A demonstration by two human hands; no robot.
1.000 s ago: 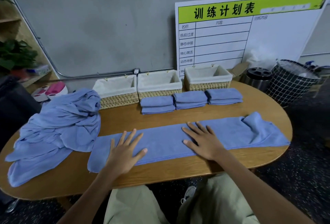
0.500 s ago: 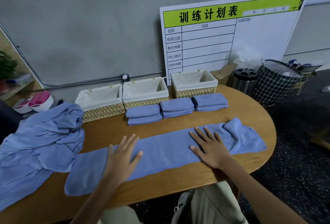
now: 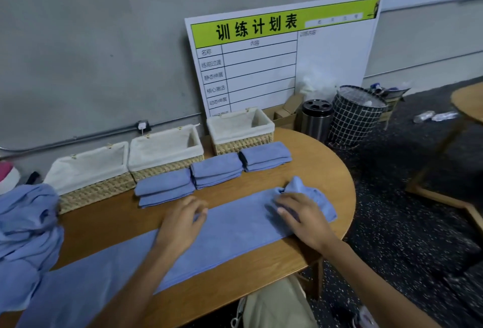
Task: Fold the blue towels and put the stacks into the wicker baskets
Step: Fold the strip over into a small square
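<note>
A long blue towel point(image 3: 230, 228), folded into a narrow strip, is being laid across the near part of the wooden tabletop point(image 3: 104, 223), running from the near left edge up toward the far right.

The right end of the towel is being gripped by the right hand point(image 3: 303, 216); its fingers point(image 3: 283, 210) are being curled into the bunched cloth there, and a rumpled corner is being pushed up just beyond the knuckles. The left hand point(image 3: 183, 223) is being held over the middle of the strip, fingers point(image 3: 198, 214) bent and close together at the far edge of the cloth; whether the edge is being pinched cannot be told, as the tips are blurred.

Three stacks of folded towels are being kept in a row just beyond the strip: a left stack point(image 3: 164, 188), a middle stack point(image 3: 217, 171) and a right stack point(image 3: 265, 156). Behind them three wicker baskets with white liners are being kept along the wall: the left basket point(image 3: 91, 192), the middle basket point(image 3: 167, 165) and the right basket point(image 3: 243, 142). No towels are being shown inside them.

A heap of unfolded blue towels point(image 3: 26, 228) is being kept at the left end of the tabletop. A white chart board point(image 3: 282, 58) is being leaned on the wall behind the right basket, with a metal bin point(image 3: 316, 116) and a checked hamper point(image 3: 355, 116) on the floor to its right.
</note>
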